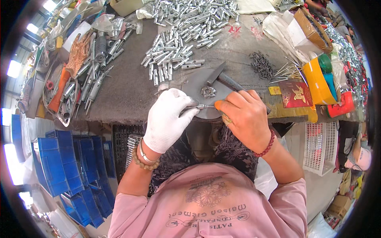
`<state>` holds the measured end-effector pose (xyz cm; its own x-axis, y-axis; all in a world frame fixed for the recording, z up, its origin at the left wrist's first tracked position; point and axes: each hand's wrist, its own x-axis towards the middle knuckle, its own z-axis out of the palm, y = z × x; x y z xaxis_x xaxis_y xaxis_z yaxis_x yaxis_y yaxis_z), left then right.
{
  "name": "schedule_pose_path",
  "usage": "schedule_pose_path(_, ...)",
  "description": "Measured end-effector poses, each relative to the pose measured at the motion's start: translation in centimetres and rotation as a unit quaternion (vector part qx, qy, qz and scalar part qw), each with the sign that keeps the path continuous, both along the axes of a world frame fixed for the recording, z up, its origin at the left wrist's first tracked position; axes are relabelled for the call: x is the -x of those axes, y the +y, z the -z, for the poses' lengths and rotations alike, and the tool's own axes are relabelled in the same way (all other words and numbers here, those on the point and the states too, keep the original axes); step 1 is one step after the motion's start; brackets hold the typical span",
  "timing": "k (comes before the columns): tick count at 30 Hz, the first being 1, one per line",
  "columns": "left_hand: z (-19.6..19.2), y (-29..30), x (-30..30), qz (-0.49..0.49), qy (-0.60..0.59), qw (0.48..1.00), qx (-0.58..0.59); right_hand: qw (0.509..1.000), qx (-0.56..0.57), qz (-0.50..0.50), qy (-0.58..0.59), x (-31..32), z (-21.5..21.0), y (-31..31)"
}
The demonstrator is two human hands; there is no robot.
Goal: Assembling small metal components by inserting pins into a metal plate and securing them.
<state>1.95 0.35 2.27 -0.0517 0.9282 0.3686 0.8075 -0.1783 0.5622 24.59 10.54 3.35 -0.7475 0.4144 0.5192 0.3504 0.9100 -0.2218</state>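
My left hand [168, 119], in a white knit glove, pinches one end of a slim silvery metal pin-like part [204, 106] near the table's front edge. My right hand [248, 119] is bare apart from orange and yellowish wraps on its fingers. Its fingertips close on the part's other end. Beneath the part lies a grey metal plate [193, 85] with a small ring-shaped metal piece [208, 92] on it. A hammer [216, 73] rests just beyond, its handle running behind my right hand. Farther off spreads a large heap of silvery metal tubes [170, 47].
Small dark screws [261, 65] and thin metal rods [289, 72] lie to the right, by a red card [294, 94] and a yellow container [319, 81]. Tools and an orange-patterned glove [78, 53] crowd the left. Blue bins [59, 162] and a white basket [319, 146] stand below.
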Motion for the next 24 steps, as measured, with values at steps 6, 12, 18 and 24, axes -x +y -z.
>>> schedule_pose_path(6, 0.3, -0.1, 0.3, 0.015, -0.048, 0.999, 0.01, 1.0, 0.005, -0.012, 0.012, 0.1, 0.2, -0.1)
schedule_pose_path(12, 0.4, -0.2, 0.2, 0.013, -0.04, 0.999, -0.001, 0.999, 0.016, -0.024, 0.043, 0.3, 0.8, 0.2)
schedule_pose_path(18, 0.4, 0.3, -0.2, 0.008, -0.035, 0.999, -0.008, 0.999, 0.02, -0.024, 0.034, 0.1, 0.8, 0.8)
schedule_pose_path(24, 0.4, 0.1, -0.1, 0.007, -0.066, 0.998, 0.013, 0.995, 0.056, -0.028, 0.072, 1.2, 1.8, 0.8)
